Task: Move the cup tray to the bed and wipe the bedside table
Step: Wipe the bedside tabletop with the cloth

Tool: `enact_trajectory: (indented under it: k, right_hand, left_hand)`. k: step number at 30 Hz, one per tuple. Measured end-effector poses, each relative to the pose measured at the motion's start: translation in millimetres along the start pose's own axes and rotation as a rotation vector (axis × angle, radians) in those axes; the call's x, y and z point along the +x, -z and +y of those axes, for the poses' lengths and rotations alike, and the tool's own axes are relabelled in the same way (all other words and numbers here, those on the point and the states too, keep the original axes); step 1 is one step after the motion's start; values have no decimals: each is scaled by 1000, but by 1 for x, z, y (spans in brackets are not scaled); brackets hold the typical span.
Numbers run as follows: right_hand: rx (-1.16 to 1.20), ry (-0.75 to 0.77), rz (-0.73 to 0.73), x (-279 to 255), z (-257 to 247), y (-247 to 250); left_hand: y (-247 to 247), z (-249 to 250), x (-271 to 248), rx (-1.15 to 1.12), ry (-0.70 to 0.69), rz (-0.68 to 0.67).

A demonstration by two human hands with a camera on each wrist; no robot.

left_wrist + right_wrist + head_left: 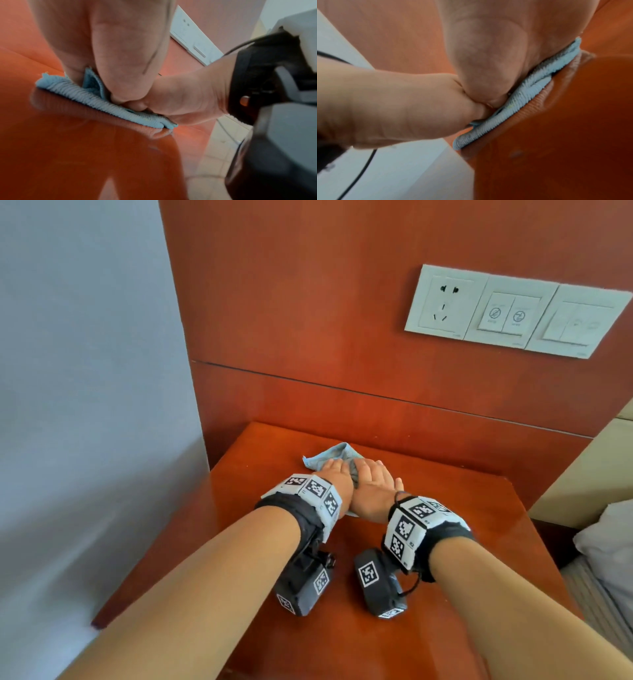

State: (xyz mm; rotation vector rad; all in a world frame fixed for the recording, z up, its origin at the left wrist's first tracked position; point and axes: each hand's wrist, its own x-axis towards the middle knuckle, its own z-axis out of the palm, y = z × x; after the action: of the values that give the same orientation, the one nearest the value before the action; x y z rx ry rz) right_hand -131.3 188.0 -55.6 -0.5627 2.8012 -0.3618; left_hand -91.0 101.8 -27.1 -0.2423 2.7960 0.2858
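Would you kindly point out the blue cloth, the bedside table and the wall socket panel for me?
blue cloth (337, 454): head view, on the bare corner beyond the fingers.
bedside table (479, 518): head view, on the bare top right of the hands.
wall socket panel (445, 302): head view, on the leftmost outlet plate.

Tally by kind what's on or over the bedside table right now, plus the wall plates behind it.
Cloths: 1, a light blue cloth pressed flat on the bedside table.
Hands: 2, left hand and right hand, both on the cloth.
Wall plates: 3, one socket and two switch plates.
Total: 6
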Motion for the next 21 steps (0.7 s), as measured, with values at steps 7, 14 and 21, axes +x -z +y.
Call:
enact_trajectory:
  k: [7,14,21]
  right_hand:
    - [3,179,-97,1,-125,-29]
    - [69,238,-138,-20,-153,-33]
    - [-29,315,-113,-65,-140,-41]
  left_hand:
    - [5,-125,-36,-34,173,75]
    - [24,-144,-74,196,156,152]
    - [8,-127,-111,247,162,210]
